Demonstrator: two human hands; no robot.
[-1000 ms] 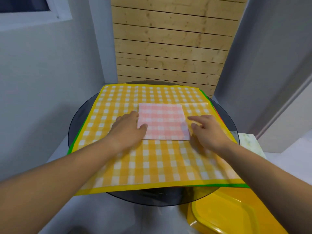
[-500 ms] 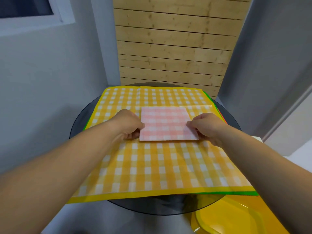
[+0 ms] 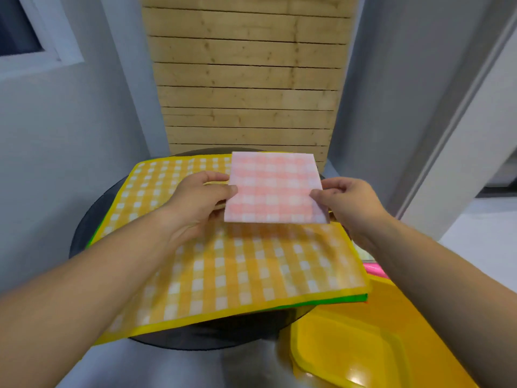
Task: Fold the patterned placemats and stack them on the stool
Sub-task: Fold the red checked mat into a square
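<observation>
Held item: pink check placemat (image 3: 272,189), folded to a small near-square, held up between both hands over the far right part of the yellow check placemat (image 3: 237,273); looks lifted off it, w/ a faint shadow below its near edge
Left hand: left hand (image 3: 195,205) at the pink mat's left edge, abt halfway along; thumb on top, fingers curled under, so the grip is closed on the mat
Right hand: right hand (image 3: 349,203) at the right edge, nearer the near corner; thumb tip on top, fingers tucked below, grip pinching the mat too
Mat vs grip: mat spans the gap between the 2 grips & lies flat, not sagging; its far edge sits beyond both hands, its near edge abt level w/ the heels of the hands
Yellow mat: spread open & unfolded on the worktop (image 3: 201,336), near edge overhanging the rim toward the person
Under it: green mat edge (image 3: 330,301) shows along the near right side & again at left; how many layers, can't tell
Worktop: round, dark, glossy, mostly covered by the mats
Stool: yellow stool (image 3: 349,354) low at right, beside & below the worktop, shiny top
Other: bright pink edge (image 3: 375,270) just right of the yellow mat, by the right forearm; what it is, can't tell
Backdrop: wooden slat panel (image 3: 246,79) behind the worktop, grey walls (image 3: 84,121) either side, window (image 3: 25,32) top left
</observation>
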